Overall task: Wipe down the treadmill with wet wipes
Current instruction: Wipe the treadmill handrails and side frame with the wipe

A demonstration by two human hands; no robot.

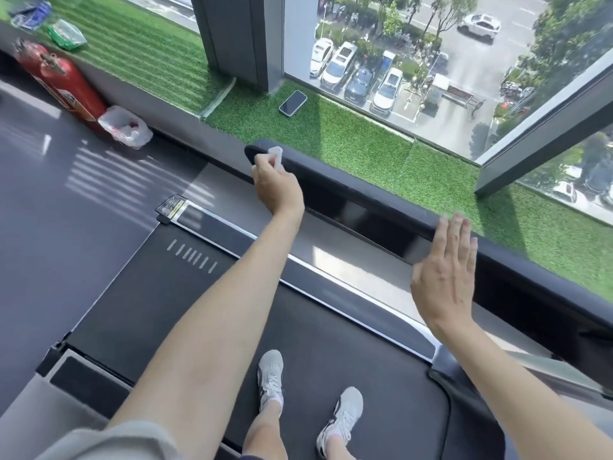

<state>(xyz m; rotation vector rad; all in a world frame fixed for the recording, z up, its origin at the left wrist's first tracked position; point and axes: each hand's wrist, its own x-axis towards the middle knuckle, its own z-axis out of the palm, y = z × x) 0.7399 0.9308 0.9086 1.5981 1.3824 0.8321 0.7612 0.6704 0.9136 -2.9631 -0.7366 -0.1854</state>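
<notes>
I stand on the dark belt [185,303] of a treadmill. Its padded black side rail [365,190] runs from upper middle down to the right. My left hand [277,185] grips a white wet wipe [277,156] and presses it on the far end of the rail. My right hand [446,270] is open with straight fingers, its fingertips at the rail farther along to the right. Whether the palm touches the rail is unclear.
A ledge of green artificial turf [348,141] lies beyond the rail, with a phone [293,103] on it and a big window [431,61] behind. A red fire extinguisher [63,81] and a white plastic bag [126,127] sit at the left. Wipe packets [66,34] lie far left.
</notes>
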